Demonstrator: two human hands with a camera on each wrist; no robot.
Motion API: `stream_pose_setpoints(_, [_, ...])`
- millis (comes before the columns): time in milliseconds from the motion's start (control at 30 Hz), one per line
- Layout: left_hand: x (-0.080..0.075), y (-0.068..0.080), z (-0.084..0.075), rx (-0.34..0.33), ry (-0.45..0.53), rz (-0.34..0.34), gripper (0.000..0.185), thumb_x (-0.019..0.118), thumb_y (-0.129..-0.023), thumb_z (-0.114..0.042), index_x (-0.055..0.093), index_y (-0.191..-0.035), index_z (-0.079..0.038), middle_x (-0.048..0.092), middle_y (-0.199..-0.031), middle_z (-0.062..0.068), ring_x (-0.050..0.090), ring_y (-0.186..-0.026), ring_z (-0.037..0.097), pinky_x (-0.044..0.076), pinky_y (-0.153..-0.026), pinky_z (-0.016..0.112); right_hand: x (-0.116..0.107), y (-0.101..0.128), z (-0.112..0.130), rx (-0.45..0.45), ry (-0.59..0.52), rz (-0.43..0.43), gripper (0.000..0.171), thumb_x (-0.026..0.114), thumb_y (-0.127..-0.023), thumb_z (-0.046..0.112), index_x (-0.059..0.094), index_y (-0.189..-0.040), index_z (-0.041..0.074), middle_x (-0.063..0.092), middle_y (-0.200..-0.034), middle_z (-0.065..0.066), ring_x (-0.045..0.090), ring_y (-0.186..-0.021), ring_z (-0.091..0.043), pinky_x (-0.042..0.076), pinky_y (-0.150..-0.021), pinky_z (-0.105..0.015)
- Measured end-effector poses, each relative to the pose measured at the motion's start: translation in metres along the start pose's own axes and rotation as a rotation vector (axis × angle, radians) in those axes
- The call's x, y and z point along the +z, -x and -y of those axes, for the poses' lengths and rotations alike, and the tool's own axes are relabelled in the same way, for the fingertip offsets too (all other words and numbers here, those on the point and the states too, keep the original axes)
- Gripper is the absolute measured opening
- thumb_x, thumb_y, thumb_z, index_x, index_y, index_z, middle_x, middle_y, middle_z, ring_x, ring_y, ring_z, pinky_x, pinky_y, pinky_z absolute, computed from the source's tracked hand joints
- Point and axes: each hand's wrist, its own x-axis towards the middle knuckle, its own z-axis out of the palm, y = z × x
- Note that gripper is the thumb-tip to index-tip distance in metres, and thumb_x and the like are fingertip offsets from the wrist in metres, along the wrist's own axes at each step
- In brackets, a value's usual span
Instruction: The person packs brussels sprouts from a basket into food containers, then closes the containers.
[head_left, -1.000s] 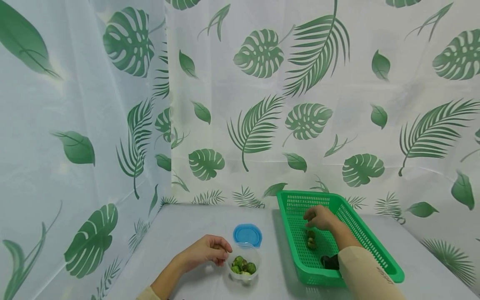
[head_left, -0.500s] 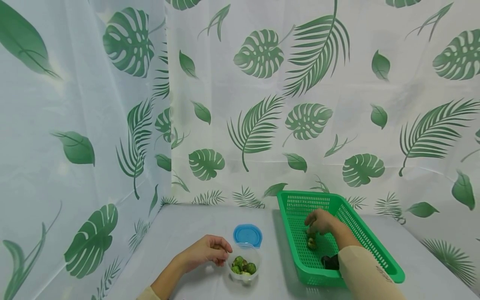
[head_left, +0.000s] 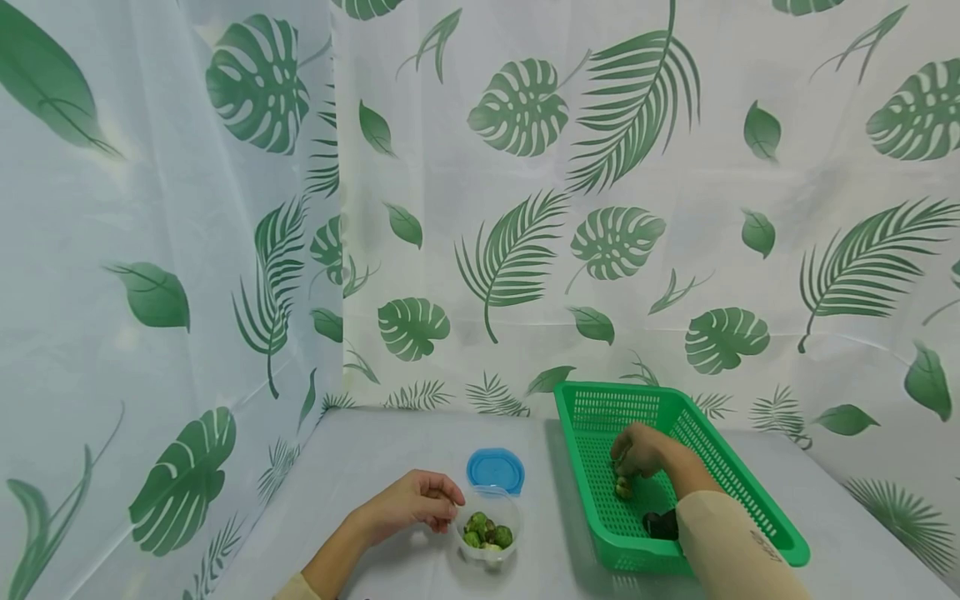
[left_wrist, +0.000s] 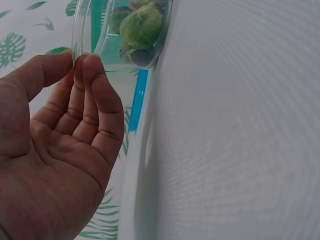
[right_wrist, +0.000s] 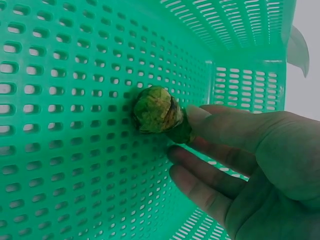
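Sprouts already fill the clear tub [head_left: 487,523] low centre, its rim pinched by the left hand [head_left: 408,502]; right hand [head_left: 637,454] fingertips close on another Brussels sprout [right_wrist: 156,110] in the green basket [head_left: 738,492], lower right; few remain.
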Motion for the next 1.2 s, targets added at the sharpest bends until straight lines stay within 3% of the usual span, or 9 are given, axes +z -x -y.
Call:
stream_pose_setpoints(167, [0.0, 0.0, -0.001, 0.003, 0.004, 0.004, 0.029, 0.067, -0.098, -0.01, 0.065, -0.119, 0.011, 0.07, -0.085, -0.001, 0.065, -0.073, 0.011, 0.055, -0.069, 0.027, 0.001, -0.003, -0.005, 0.007, -0.007, -0.013, 0.028, 0.071, -0.089, -0.009, 0.072, -0.116, -0.009, 0.072, -0.102, -0.016, 0.069, -0.086, -0.025, 0.062, -0.079, -0.048])
stream_pose_setpoints(333, [-0.001, 0.0, -0.001, 0.002, 0.006, 0.003, 0.03, 0.068, -0.098, -0.01, 0.065, -0.119, 0.011, 0.07, -0.085, -0.001, 0.065, -0.073, 0.011, 0.055, -0.069, 0.027, 0.001, -0.003, -0.005, 0.003, -0.003, -0.02, 0.022, 0.071, -0.088, -0.009, 0.073, -0.11, -0.007, 0.07, -0.091, -0.013, 0.062, -0.073, -0.022, 0.06, -0.072, -0.043])
stream_pose_setpoints(700, [0.0, 0.0, -0.001, 0.001, 0.012, 0.005, 0.029, 0.068, -0.098, -0.01, 0.066, -0.118, 0.01, 0.07, -0.085, -0.001, 0.065, -0.073, 0.011, 0.055, -0.069, 0.027, 0.002, 0.003, 0.002, 0.016, 0.027, -0.028, 0.014, 0.068, -0.088, -0.012, 0.069, -0.1, -0.004, 0.064, -0.09, -0.014, 0.061, -0.073, -0.025, 0.059, -0.069, -0.042])
stream_pose_setpoints(1200, [0.0, 0.0, 0.0, -0.004, 0.006, -0.008, 0.022, 0.068, -0.098, -0.008, 0.069, -0.115, 0.005, 0.07, -0.085, -0.001, 0.065, -0.073, 0.011, 0.055, -0.069, 0.026, 0.003, 0.004, 0.003, 0.007, 0.045, -0.015, 0.013, 0.067, -0.089, -0.012, 0.069, -0.099, -0.004, 0.063, -0.087, -0.015, 0.058, -0.071, -0.022, 0.056, -0.066, -0.04])
